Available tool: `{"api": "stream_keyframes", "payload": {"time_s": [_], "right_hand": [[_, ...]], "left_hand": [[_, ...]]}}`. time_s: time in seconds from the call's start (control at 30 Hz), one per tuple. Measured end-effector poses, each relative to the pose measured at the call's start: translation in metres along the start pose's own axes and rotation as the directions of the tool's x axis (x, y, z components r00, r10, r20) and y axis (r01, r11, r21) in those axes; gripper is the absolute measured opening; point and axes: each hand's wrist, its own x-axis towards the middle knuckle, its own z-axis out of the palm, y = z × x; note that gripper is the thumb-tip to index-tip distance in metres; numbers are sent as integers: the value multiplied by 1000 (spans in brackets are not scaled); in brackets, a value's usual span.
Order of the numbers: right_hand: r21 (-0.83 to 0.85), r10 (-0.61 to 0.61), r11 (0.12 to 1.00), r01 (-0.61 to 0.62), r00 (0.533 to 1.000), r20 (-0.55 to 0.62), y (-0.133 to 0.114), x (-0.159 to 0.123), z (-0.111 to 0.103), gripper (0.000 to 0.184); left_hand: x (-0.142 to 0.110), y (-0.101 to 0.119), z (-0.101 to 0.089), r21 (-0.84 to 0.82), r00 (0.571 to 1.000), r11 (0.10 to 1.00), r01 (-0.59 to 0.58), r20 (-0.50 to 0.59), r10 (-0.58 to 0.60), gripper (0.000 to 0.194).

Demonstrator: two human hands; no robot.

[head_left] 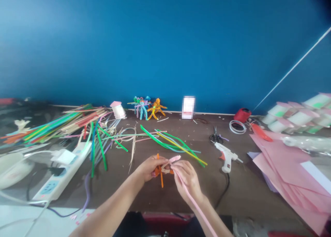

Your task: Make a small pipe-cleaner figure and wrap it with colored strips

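Near the table's front edge, my left hand (150, 167) is closed around a small orange pipe-cleaner figure (161, 176), with its orange stems sticking out above and below. My right hand (188, 178) pinches a long pink pipe cleaner (191, 197). The pink stem's short end bends over at the figure, and its long tail runs down along my right forearm. Fingers of both hands almost meet, so much of the figure is hidden. Loose green and yellow pipe cleaners (178, 144) lie just beyond my hands.
Finished pipe-cleaner figures (141, 108) stand by the blue wall. A heap of coloured stems (64, 123) and a power strip (66, 173) are on the left. To the right lie scissors (216, 137), a glue gun (227, 157) with its cord, a red thread spool (242, 115) and pink sheets (289, 175).
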Motion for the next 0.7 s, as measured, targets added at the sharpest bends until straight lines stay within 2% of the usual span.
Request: {"api": "stream_keyframes", "payload": {"time_s": [0.23, 0.43, 0.63, 0.7], "right_hand": [[-29, 5, 1000, -5, 1000, 11, 1, -5, 2, 28], [-88, 1, 996, 0, 1000, 13, 2, -8, 4, 31], [-162, 23, 987, 3, 987, 159, -4, -8, -2, 41], [-195, 47, 981, -19, 988, 144, 3, -11, -12, 48]], "left_hand": [[-3, 6, 7, -54, 1000, 999, -6, 27, 8, 22], [0, 1, 0, -57, 1000, 998, 10, 30, -8, 18], [2, -2, -2, -97, 1000, 995, 3, -6, -4, 15], [1, -1, -1, -103, 1000, 995, 3, -19, -5, 16]]}}
